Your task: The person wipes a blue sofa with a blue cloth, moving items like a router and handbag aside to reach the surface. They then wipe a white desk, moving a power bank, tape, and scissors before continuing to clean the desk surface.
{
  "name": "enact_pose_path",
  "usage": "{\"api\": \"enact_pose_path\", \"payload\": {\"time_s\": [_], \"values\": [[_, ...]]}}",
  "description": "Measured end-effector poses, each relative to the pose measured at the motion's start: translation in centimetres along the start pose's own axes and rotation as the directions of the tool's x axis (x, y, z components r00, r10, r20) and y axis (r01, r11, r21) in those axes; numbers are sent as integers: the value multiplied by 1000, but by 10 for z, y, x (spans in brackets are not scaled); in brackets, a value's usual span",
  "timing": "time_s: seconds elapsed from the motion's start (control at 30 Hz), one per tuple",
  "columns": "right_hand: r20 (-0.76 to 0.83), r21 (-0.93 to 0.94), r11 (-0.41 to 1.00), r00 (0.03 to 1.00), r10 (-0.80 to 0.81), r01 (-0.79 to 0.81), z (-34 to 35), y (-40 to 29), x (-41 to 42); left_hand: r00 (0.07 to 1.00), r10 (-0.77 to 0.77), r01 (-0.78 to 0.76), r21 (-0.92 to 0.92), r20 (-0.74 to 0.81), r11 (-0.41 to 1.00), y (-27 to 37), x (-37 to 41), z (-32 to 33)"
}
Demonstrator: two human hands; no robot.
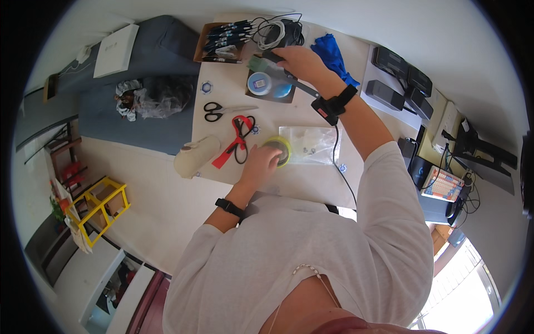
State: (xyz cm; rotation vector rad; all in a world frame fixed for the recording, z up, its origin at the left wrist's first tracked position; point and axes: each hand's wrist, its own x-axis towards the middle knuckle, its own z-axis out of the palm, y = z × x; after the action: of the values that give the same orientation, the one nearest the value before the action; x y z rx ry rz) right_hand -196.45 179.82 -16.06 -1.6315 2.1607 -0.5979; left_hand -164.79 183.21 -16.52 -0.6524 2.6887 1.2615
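Observation:
My left hand rests at the left rim of a round yellow-green container; whether its fingers grip it is unclear. A clear plastic zip bag lies beside the container on the right. Farther back, my right hand is closed around the black handle of a tool, above an open box holding a round blue-and-white lid and a green-bristled brush. Scissors with black handles lie at the left, near a red strap and a black-looped item.
A cream cylindrical case lies at the table's left edge. At the back are a carton of pens, coiled cables and a blue cloth. Black devices stand at the right. A cable runs from my right wrist across the table.

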Motion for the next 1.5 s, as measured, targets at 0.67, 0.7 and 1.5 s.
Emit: {"api": "enact_pose_path", "payload": {"time_s": [0.67,0.7,1.5], "values": [[-367,46,975,904,219,-217,-9,41,-45,938,80,-141,-159,-337,977,16,40,-45],[-351,-109,962,915,197,-249,-22,40,-55,932,56,-129,-185,-358,974,16,42,-47],[-347,-106,949,905,245,-298,41,127,-85,978,19,-102,-398,-207,912,36,86,-20]]}}
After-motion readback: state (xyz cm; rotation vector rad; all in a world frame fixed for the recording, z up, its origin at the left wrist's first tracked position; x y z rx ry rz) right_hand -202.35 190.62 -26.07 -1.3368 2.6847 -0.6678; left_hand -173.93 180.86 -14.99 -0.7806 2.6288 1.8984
